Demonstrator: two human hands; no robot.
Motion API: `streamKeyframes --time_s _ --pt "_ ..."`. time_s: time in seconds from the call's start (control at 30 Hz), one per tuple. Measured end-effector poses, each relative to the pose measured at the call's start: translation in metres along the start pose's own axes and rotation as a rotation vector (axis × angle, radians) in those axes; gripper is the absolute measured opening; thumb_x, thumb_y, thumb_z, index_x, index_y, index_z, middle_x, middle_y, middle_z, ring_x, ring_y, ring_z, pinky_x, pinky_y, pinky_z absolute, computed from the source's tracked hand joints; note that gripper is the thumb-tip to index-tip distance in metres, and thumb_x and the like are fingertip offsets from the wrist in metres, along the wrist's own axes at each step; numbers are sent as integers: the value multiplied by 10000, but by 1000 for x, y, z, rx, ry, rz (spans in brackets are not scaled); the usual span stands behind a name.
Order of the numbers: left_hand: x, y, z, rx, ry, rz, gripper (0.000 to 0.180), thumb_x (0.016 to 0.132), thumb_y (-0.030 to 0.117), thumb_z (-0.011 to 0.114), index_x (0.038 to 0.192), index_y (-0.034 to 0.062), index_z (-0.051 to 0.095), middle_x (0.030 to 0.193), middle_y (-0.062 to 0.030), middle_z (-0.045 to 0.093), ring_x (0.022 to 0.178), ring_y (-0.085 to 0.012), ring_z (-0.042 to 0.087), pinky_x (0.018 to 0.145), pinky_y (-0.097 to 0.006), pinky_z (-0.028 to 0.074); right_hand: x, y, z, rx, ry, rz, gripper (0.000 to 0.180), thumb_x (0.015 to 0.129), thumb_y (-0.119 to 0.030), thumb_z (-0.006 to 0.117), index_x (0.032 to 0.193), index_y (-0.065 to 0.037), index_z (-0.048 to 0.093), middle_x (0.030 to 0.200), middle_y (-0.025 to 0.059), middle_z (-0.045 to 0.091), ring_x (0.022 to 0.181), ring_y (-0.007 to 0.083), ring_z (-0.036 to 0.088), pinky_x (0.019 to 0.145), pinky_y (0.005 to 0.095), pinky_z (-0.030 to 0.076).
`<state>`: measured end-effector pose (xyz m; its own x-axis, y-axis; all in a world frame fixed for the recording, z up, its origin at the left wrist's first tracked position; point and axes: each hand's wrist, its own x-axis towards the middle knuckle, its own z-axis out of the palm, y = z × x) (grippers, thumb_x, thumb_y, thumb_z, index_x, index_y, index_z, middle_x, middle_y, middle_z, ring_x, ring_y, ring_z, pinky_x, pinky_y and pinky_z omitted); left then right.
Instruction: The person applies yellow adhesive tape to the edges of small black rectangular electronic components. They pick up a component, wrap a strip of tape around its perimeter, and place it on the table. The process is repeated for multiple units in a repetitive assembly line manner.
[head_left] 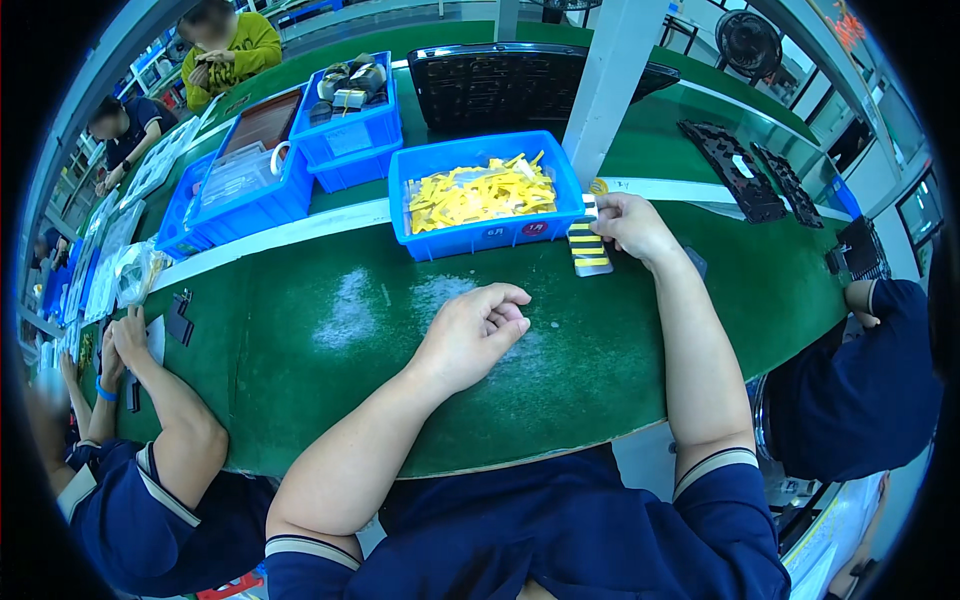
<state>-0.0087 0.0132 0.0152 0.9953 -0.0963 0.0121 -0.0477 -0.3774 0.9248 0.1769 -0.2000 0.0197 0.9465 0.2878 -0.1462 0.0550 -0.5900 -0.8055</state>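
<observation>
My right hand (635,228) is at the right end of the blue bin. Its fingers are pinched at the upper end of a pale strip with yellow bars (590,252), which reaches down onto the green tabletop. The blue bin (470,242) contains a heap of small yellow pieces (482,192). Over the middle of the table, in front of the bin, is my left hand (475,335). Its fingers are loosely curled, with a gap between thumb and forefinger, and nothing shows in it.
Further blue bins (250,205) stand at the left, one holding wrapped dark parts (350,85). A white post (612,90) rises behind my right hand. Dark panels (735,170) lie at the right. A co-worker's hands (125,340) are close on the left; another person (850,380) sits right.
</observation>
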Motion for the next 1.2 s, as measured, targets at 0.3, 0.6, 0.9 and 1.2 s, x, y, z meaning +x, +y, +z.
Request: streamKeyframes --time_s 0.3,0.6,0.9,1.2 --pt "0 -1 0 44 4 18 268 852 89 643 1105 8 607 894 -43 641 737 -77 581 701 -235 496 -16 -10 1 -399 85 -21 368 720 -323 774 865 -6 658 782 125 660 659 198 645 615 333 514" --pt "0 3 1 72 -3 21 275 847 103 657 1102 10 612 895 -51 641 740 -86 583 710 -239 497 -15 -6 3 -85 68 144 201 757 -177 753 720 -27 623 614 60 618 491 117 587 462 270 469" --pt "-1 3 -1 94 -17 20 277 845 106 659 1102 12 615 899 -54 644 758 -89 588 720 -243 498 -17 3 -23 142 -26 118 146 804 -126 709 703 -57 629 591 -4 581 477 58 506 430 194 388" --pt "0 3 -1 87 -32 8 275 853 108 655 1104 3 613 911 -52 643 766 -82 585 723 -235 494 -11 10 -17 144 -137 93 185 837 -102 651 666 -68 591 601 -15 558 520 61 508 469 211 399"
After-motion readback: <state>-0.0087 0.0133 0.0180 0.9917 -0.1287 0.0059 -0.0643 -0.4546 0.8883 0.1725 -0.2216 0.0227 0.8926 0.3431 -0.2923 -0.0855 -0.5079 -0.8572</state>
